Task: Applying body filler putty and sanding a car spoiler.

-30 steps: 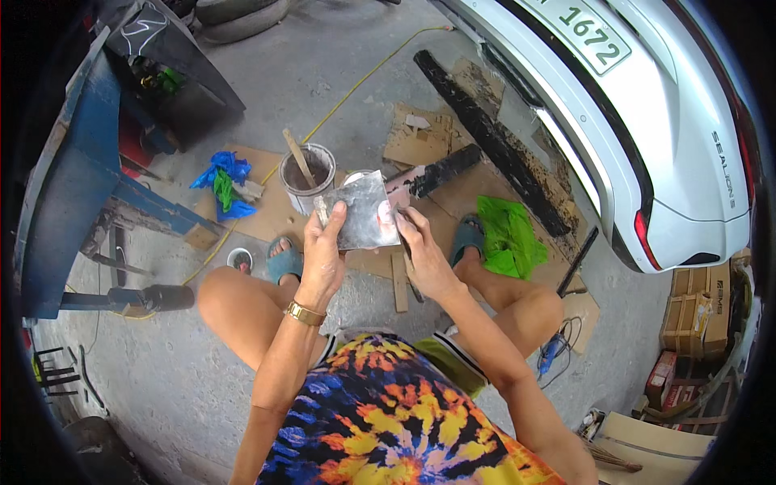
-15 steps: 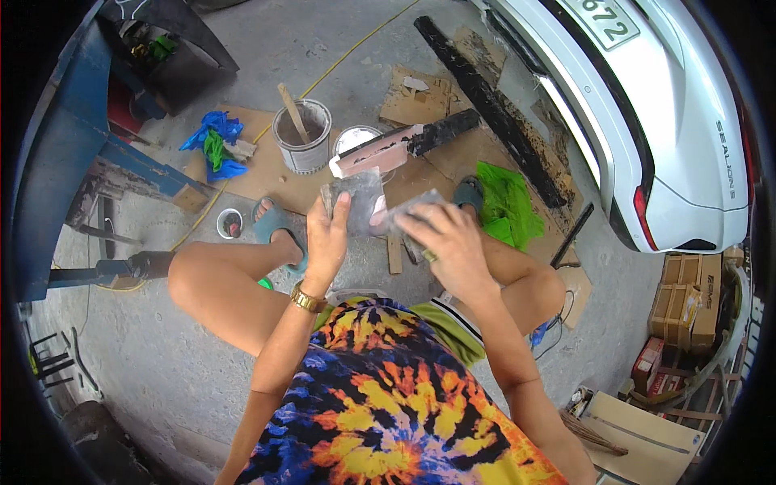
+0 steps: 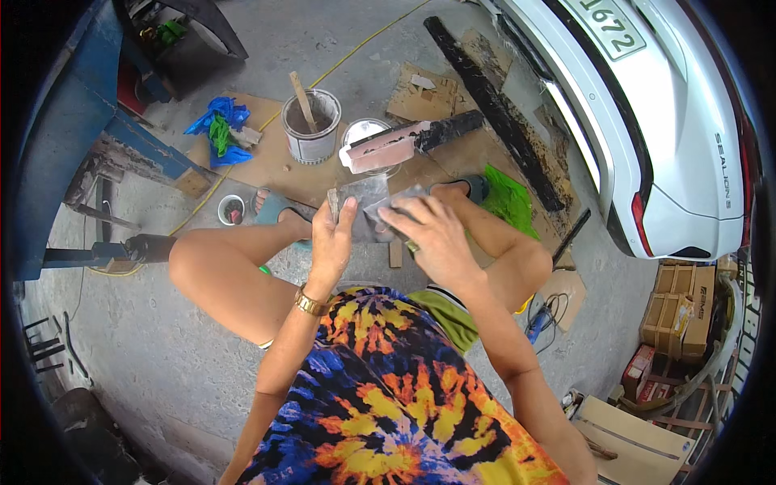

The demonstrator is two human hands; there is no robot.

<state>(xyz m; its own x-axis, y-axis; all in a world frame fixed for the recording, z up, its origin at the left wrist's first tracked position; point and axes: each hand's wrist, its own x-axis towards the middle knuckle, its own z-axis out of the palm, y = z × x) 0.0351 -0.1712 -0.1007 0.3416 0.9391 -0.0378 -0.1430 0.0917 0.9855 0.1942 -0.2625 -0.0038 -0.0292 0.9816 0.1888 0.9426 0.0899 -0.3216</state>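
Note:
My left hand (image 3: 330,246) grips a flat grey filler spreader (image 3: 362,191) with a wooden strip along its edge, thumb pressed on its face. My right hand (image 3: 436,242) holds a second thin grey spreader (image 3: 409,193), fingers bent over it. The two blades meet or overlap between my hands; motion blurs the contact. Just beyond them, a long black part with a pinkish coated end (image 3: 386,153) rests across an opened white can (image 3: 365,131). Left of it stands a larger filler-smeared can (image 3: 312,149) with a wooden stick (image 3: 302,101) leaning inside.
Cardboard (image 3: 271,166) lies beneath the cans. Blue plastic (image 3: 217,117), green plastic (image 3: 508,202) and a small white cup (image 3: 231,210) surround my feet. A long black strip (image 3: 493,109) lies near the white car (image 3: 638,121). A yellow cord (image 3: 356,50) crosses the floor.
My right hand has shifted slightly left, bringing its spreader against or over the left one. The whole view has tilted a little; my left hand keeps its hold.

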